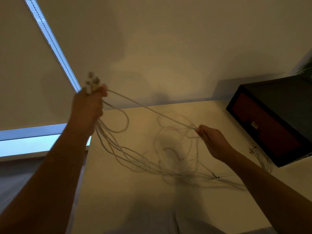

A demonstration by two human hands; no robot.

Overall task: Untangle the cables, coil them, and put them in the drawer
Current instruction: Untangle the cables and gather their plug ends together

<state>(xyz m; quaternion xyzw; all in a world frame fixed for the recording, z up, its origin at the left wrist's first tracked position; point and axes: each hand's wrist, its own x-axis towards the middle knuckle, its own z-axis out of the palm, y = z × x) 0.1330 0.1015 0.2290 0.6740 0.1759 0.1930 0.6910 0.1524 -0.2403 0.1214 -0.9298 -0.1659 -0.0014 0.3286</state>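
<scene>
Cables (pixel 135 159) tangled left of drawer (pixel 263 125) | left hand (pixel 87 105) clenches plug ends (pixel 92 81) high, I judge so strands hang free | right hand (pixel 211 141), nearer drawer, pinches one strand (pixel 152 109) taut

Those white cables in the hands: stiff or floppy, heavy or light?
Probably floppy: below the left hand the cables sag in loose loops onto the table. Likely light: one hand holds many ends. The strand pinched by the right hand runs straight, so pulling tautens it.
</scene>
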